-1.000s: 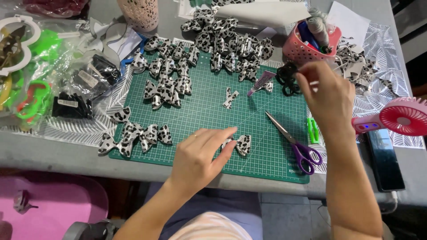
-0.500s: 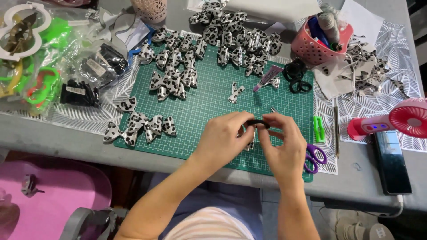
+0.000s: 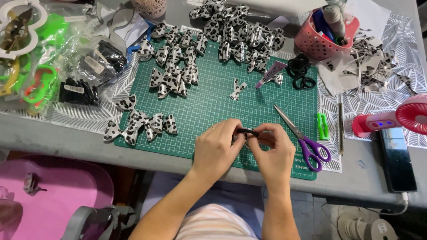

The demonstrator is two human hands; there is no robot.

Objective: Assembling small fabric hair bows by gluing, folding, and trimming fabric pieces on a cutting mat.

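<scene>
Both hands meet over the near edge of the green cutting mat (image 3: 209, 106). My left hand (image 3: 217, 149) and my right hand (image 3: 272, 153) pinch a small black elastic hair band (image 3: 247, 131) between their fingertips, stretched across a spotted black-and-white bow that is mostly hidden under the fingers. Finished spotted bows (image 3: 142, 124) lie in a short row to the left of my left hand. Purple-handled scissors (image 3: 304, 140) rest just right of my right hand.
Many more spotted bows (image 3: 231, 33) cover the far mat. A glue tube (image 3: 270, 73), a pile of black hair bands (image 3: 300, 75), a pink basket (image 3: 324, 38), a pink hand-held fan (image 3: 400, 118), a dark phone (image 3: 397, 160) and bagged supplies (image 3: 84, 66) surround the mat.
My right hand came back from the pile of black bands at the far right to the near mat edge. Both hands now hold a black band over the bow my left hand was touching.
</scene>
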